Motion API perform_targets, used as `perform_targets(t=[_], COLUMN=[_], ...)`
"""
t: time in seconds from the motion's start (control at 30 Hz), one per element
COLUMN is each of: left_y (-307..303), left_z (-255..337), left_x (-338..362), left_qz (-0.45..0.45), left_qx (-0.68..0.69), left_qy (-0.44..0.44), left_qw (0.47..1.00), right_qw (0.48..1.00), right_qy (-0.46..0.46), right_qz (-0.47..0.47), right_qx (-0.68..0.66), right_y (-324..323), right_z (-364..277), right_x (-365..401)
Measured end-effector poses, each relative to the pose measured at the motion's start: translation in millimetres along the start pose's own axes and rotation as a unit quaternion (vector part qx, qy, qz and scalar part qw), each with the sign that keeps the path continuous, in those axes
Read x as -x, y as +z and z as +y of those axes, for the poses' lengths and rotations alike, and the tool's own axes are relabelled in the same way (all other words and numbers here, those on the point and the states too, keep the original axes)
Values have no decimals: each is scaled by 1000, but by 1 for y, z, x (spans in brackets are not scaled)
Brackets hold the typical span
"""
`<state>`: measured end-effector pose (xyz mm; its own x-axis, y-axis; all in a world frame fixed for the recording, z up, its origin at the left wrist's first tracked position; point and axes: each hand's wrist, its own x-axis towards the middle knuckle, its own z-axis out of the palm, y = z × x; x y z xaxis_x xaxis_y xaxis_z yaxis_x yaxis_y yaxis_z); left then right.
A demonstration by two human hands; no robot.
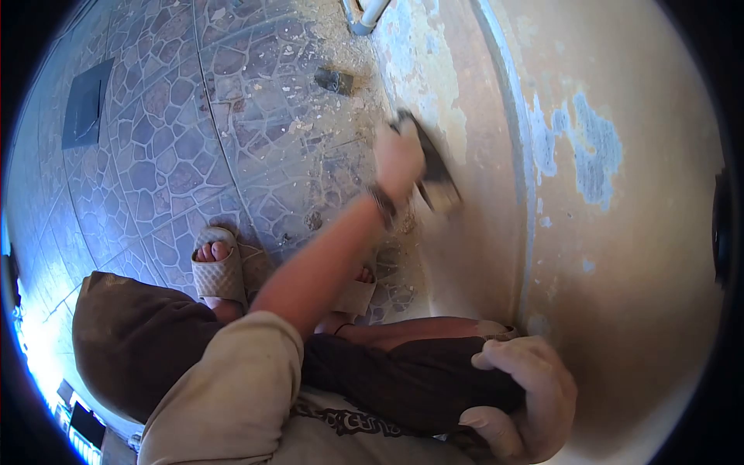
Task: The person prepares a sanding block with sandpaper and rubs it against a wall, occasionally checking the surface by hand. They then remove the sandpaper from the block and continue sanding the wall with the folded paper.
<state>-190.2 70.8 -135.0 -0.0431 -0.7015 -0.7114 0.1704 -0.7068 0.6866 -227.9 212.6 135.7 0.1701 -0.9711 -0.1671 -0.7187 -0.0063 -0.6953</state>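
Observation:
My left hand (399,159), with a band at the wrist, reaches forward along the foot of the wall. Its fingers are closed round a long, dark, flat hand tool (439,167) with a pale end, held against or very near the wall; motion blur hides the exact kind. The wall (488,232) has peeling paint, with whitish bare patches (595,151). At the lower right, by my bent knee, my right hand (535,403) is open, its fingers curved and thumb apart, with nothing between them.
Paint flakes and dust lie over the stone-patterned floor (174,159) beside the wall. A dark, blocky piece (335,80) rests there, and a pipe (373,14) stands farther along. A dark, flat square (87,105) is at the left. My sandalled feet (217,267) are below.

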Motion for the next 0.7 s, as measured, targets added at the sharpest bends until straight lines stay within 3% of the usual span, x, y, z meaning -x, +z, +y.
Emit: perform_targets(t=[0.1,0.13,0.2,0.27,0.33,0.4,0.47,0.53,0.63,0.7], left_y=[16,10,-13,-18,2,10,10,9,-4,-2], left_z=[-34,-20,-19,-16,4,-9,-18,-15,-21,-5], left_x=[49,46,-36,-59,-44,23,41,30,-74,-31], left_qz=[62,22,-92,-89,31,62,51,46,50,34], left_qx=[-62,-64,-337,-320,-7,-99,-106,-108,-77,-135], left_qy=[75,27,124,123,22,82,83,86,10,76], left_qw=[993,997,929,935,999,990,990,989,996,987], right_qw=[999,998,999,1000,997,996,997,998,999,997], right_qy=[24,39,33,26,19,52,58,62,22,56], right_qz=[-1,4,29,2,-79,-68,-51,-21,-11,-54], right_qx=[23,39,17,1,-5,8,6,-18,34,-4], right_y=[-2,-1,3,2,-7,-4,-4,-1,11,7], right_z=[1,1,-1,-9,-14,-13,-9,-8,-16,-21], right_x=[-5,-7,-9,-10,-15,-24,-34,-38,-41,-46])
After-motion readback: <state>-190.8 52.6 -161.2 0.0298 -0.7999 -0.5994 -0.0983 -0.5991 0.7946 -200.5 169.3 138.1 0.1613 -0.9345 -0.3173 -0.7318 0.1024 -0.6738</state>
